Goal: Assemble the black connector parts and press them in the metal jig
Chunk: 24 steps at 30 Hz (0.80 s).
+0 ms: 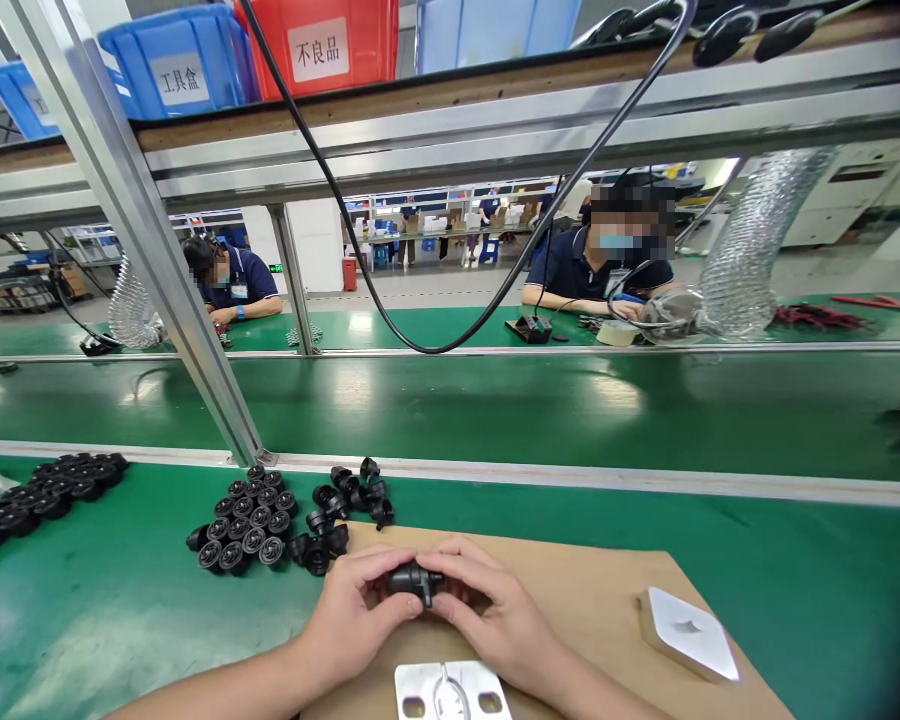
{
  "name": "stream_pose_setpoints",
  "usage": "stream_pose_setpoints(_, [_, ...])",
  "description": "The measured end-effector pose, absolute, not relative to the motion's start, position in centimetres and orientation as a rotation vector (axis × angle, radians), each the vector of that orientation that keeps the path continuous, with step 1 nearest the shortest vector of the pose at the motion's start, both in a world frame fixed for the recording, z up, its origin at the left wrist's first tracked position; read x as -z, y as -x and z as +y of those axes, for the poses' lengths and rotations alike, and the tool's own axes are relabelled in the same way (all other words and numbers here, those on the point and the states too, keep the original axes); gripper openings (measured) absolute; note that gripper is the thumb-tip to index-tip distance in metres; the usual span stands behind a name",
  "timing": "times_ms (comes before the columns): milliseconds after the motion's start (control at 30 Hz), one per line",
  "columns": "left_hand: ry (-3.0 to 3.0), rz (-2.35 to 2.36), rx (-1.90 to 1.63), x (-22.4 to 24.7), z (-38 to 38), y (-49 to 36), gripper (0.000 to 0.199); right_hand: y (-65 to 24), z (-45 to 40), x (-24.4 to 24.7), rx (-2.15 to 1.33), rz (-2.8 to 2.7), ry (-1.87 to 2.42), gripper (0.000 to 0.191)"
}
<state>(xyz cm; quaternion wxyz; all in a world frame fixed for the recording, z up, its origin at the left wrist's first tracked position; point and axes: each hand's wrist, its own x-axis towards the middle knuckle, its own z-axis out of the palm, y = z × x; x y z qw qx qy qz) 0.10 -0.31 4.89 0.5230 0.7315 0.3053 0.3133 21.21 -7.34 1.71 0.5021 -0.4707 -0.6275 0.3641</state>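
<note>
Between my two hands is a small black plastic fitting (414, 580) with a short side spout pointing down. My left hand (356, 605) grips its rounded end with thumb and fingers. On the other end, the fingers and thumb of my right hand (495, 600) close around the narrower part. Just below my hands lies a white metal fixture plate (450, 690) with a round recess and slots, cut off by the frame's bottom edge. Brown cardboard (570, 580) lies beneath my hands and the plate.
A silver block (690, 632) rests on the cardboard at right. Round black parts (247, 520) stand grouped at left, loose black fittings (352, 495) beside them, more black parts (45, 490) farther left. A metal post (157, 260) rises at left; a black cable (420, 345) hangs ahead. Two people sit opposite.
</note>
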Motion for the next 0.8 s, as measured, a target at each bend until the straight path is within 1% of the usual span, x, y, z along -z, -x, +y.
stream_pose_setpoints(100, [-1.838, 0.726, -0.74, -5.3, -0.5, 0.0, 0.034, -21.0, -7.3, -1.8, -0.869, -1.505, 1.298, 0.024])
stream_pose_setpoints(167, [-1.855, 0.732, -0.745, -5.3, -0.5, 0.0, 0.035, -20.9, -7.4, -1.9, -0.848, -1.501, 1.345, 0.029])
stream_pose_setpoints(267, [-1.807, 0.777, -0.747, -4.9, -0.4, 0.1, 0.037, -20.8, -7.8, -2.1, -0.799, -1.528, 1.267, 0.038])
stream_pose_setpoints(433, [-1.845, 0.754, -0.731, -5.1, -0.4, 0.1, 0.038, -21.0, -8.2, -2.5, -0.707, -1.603, 1.207, 0.019])
stream_pose_setpoints(600, [-1.873, 0.725, -0.719, -5.8, -0.6, 0.1, 0.037, -21.0, -8.2, -2.9, -0.709, -1.672, 1.187, 0.03])
stream_pose_setpoints(667, [-1.916, 0.715, -0.74, -5.7, -0.6, 0.2, 0.04, -20.9, -8.1, -2.8, -0.747, -1.669, 1.27, 0.023])
stream_pose_setpoints(700, [-1.952, 0.705, -0.745, -5.6, -0.6, 0.2, 0.041, -20.9, -8.0, -2.8, -0.749, -1.672, 1.324, 0.023])
stream_pose_setpoints(767, [-2.011, 0.709, -0.743, -5.2, -0.6, 0.4, 0.042, -21.0, -7.9, -2.8, -0.729, -1.684, 1.384, 0.045])
stream_pose_setpoints(800, [-2.009, 0.733, -0.746, -5.0, -0.6, 0.4, 0.043, -21.1, -7.9, -2.8, -0.732, -1.681, 1.374, 0.052])
